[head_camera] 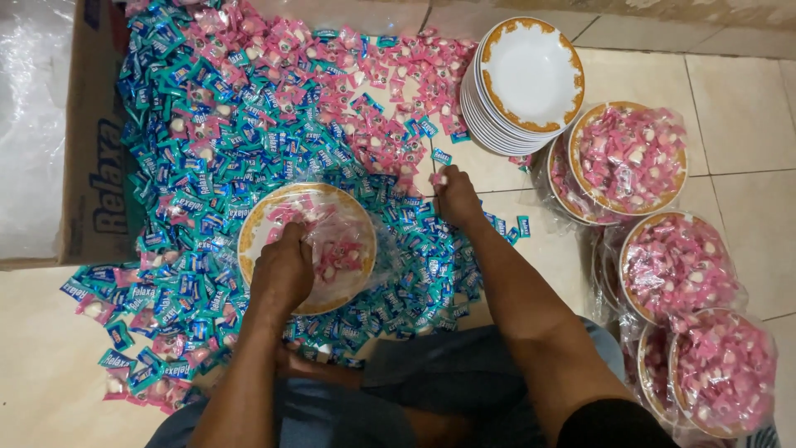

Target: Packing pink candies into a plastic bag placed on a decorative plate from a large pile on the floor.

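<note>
**Sorting wrapped candies on a tiled floor**

Seen from above, sitting on a floor of pale cream tiles with thin dark grout lines. Spread over the far and left part of the floor, a big heap of small wrapped candies: blue and teal ones mostly on the left side, pink ones toward the far middle. At the far left edge, a brown cardboard box lined with clear plastic.

In the middle of the heap, a white plate with golden rim, resting on the blue candies and covered with a clear plastic bag that has pink candies inside. Left hand placed on the near side of this plate, fingers curled down onto the plastic; not possible to tell if something is gripped. Right hand just beyond the plate's right side, at the edge of the heap, fingers pinched closed around a pink candy.

At the far right, a stack of empty plates of the same kind. Along the right edge of the floor, several filled plates wrapped in clear plastic, full of pink candies, overlapping each other. Near edge: knees in dark grey cloth.
</note>
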